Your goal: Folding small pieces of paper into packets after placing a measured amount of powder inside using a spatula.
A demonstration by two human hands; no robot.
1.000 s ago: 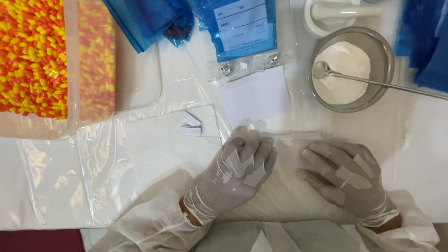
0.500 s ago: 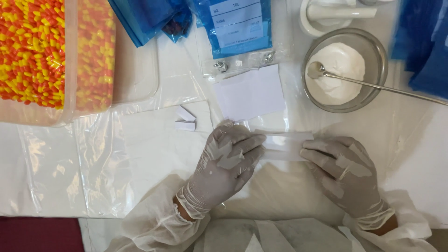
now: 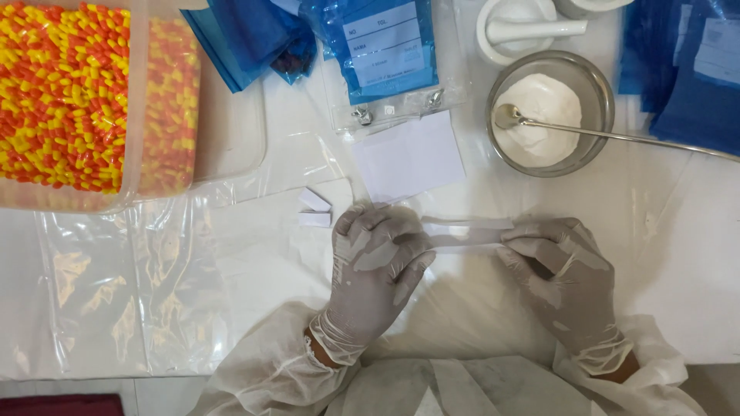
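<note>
Both my hands wear pale gloves and white sleeves. Between them lies a narrow folded strip of white paper (image 3: 466, 233) on the plastic-covered table. My left hand (image 3: 375, 262) pinches the strip's left end, fingers curled over it. My right hand (image 3: 563, 270) pinches the right end. Two small folded white paper packets (image 3: 314, 209) lie just left of my left hand. A flat white paper square (image 3: 408, 156) sits above the strip.
A steel bowl of white powder (image 3: 546, 115) with a long metal spoon (image 3: 617, 135) stands at upper right, a white mortar and pestle (image 3: 520, 29) behind it. A clear tub of orange and yellow capsules (image 3: 69, 92) fills the upper left. Blue plastic pouches (image 3: 381, 46) lie along the back.
My hands have moved apart and lifted slightly, and the paper now shows between them as a long narrow folded strip held at both ends.
</note>
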